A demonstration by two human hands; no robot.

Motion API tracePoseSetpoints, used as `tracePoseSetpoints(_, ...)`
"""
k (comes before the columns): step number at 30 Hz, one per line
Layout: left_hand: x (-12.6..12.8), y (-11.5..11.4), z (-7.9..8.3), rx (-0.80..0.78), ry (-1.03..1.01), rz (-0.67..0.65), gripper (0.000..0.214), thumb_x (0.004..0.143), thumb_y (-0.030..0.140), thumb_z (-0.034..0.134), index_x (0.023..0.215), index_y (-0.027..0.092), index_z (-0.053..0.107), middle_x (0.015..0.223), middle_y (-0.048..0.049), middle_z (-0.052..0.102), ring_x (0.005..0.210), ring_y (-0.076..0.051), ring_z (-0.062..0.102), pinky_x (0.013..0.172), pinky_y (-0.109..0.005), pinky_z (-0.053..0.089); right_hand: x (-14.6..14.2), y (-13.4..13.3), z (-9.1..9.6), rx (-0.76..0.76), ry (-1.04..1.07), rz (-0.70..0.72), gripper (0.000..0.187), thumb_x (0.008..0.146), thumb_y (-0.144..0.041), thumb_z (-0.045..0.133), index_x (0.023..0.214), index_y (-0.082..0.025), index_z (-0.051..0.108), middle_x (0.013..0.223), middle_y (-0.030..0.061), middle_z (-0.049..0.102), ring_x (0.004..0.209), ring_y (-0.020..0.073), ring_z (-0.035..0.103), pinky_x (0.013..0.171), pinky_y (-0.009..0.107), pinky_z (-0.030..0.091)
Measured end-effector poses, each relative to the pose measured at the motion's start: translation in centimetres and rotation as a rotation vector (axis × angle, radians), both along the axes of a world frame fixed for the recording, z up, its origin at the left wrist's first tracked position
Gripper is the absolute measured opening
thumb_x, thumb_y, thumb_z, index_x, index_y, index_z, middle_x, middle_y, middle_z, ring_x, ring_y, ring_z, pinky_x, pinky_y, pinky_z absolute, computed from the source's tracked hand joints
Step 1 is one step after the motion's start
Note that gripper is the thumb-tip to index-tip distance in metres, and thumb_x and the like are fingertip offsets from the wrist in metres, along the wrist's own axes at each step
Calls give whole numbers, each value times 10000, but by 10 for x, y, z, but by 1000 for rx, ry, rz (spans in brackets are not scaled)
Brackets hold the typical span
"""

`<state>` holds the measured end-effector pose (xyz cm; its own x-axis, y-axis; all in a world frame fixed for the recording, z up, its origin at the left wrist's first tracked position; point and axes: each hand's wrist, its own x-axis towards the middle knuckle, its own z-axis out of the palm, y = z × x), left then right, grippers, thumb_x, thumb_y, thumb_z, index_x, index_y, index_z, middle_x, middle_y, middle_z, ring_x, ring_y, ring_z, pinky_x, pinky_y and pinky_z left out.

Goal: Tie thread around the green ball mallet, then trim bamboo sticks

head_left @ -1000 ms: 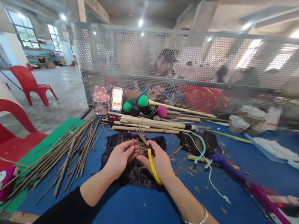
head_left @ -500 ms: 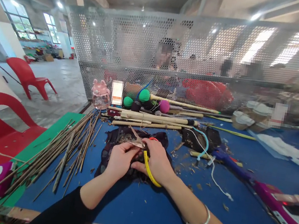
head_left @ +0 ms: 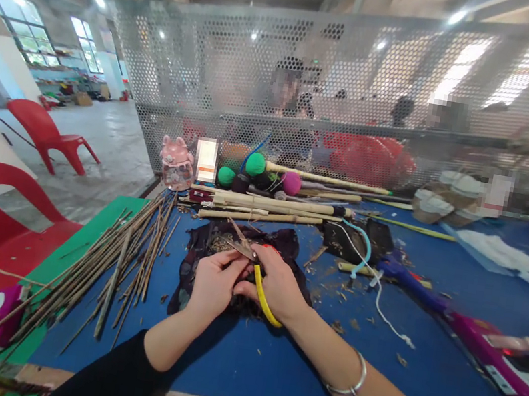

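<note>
My right hand (head_left: 278, 285) is closed around a pair of scissors (head_left: 249, 251) with yellow and red handles. The blades stand apart and point up and to the left. Right beside them, the fingers of my left hand (head_left: 212, 284) are pinched together just below the blades. Whatever they hold is hidden behind the fingers. Both hands are above a dark, crumpled cloth (head_left: 189, 263), on which small brown plant scraps (head_left: 219, 242) lie. The cloth is spread on the blue tabletop (head_left: 236, 369).
Thin brown sticks (head_left: 120, 255) lie at the left. Pale canes (head_left: 273, 206) lie behind the cloth, near sticks with green and magenta balls (head_left: 291, 182). At the right is a purple tool (head_left: 478, 342) and a white cord (head_left: 382, 309). A perforated metal screen (head_left: 205, 66) closes the back.
The camera view has shifted slightly. Both hands keep nearly the same pose beside the scissors, and the blades remain apart. I see no clear change in the things on the table.
</note>
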<state>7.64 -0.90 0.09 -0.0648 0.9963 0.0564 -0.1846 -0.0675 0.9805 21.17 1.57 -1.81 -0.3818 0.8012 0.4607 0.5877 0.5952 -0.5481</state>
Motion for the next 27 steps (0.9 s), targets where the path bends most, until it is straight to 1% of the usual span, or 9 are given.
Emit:
tracePoseSetpoints(2,-1,0,0,-1,34,24,199,698,285,638,809,144,725,699,-31,691,615,-122,588,614,-214,484,0,1,-2,-8,-12,-23,634,619,-619,638,1051,-175,504,879,87,585,818,232,568,733,340,465)
tracePoseSetpoints(6,-3,2,-3,-12,95,50,203,708,302,621,785,142,719,628,-22,668,591,-126,586,570,-209,477,0,2,-3,-36,-47,-40,517,639,-610,628,928,-193,534,826,62,601,767,206,580,691,299,459)
tracePoseSetpoints(12,-3,5,-5,-22,110,79,234,714,281,608,872,137,702,709,-44,695,637,-148,617,591,-231,498,1,2,-1,-66,-82,-60,443,710,-581,584,949,-209,548,760,32,616,683,174,584,641,262,440)
tracePoseSetpoints(14,-3,5,-5,-37,100,95,229,718,276,600,871,139,701,731,-47,700,646,-151,622,604,-241,505,2,2,0,-54,-114,-86,473,712,-588,574,991,-208,537,806,46,617,727,188,589,663,278,445)
tracePoseSetpoints(18,-2,5,-6,-17,89,119,194,726,259,583,828,150,706,788,-44,700,676,-152,630,645,-254,514,2,2,3,32,-173,-75,651,655,-623,601,1107,-171,482,967,112,576,900,247,553,775,356,442)
tracePoseSetpoints(22,-1,4,-5,-7,106,97,190,733,241,570,835,152,705,803,-41,701,683,-148,633,668,-255,516,1,2,6,54,-210,-36,712,634,-654,594,1105,-133,479,935,121,546,873,253,528,791,383,429)
tracePoseSetpoints(24,0,4,-4,-23,111,85,192,731,232,572,846,154,705,796,-37,705,668,-144,630,664,-255,516,1,2,7,51,-231,-41,728,630,-674,579,1104,-131,483,934,118,537,874,256,519,790,391,422)
tracePoseSetpoints(27,0,3,-3,-37,129,100,170,723,209,575,810,147,707,751,-34,706,638,-140,622,649,-250,513,1,2,7,62,-280,-60,789,610,-703,567,1150,-137,470,986,128,523,926,276,499,816,421,400)
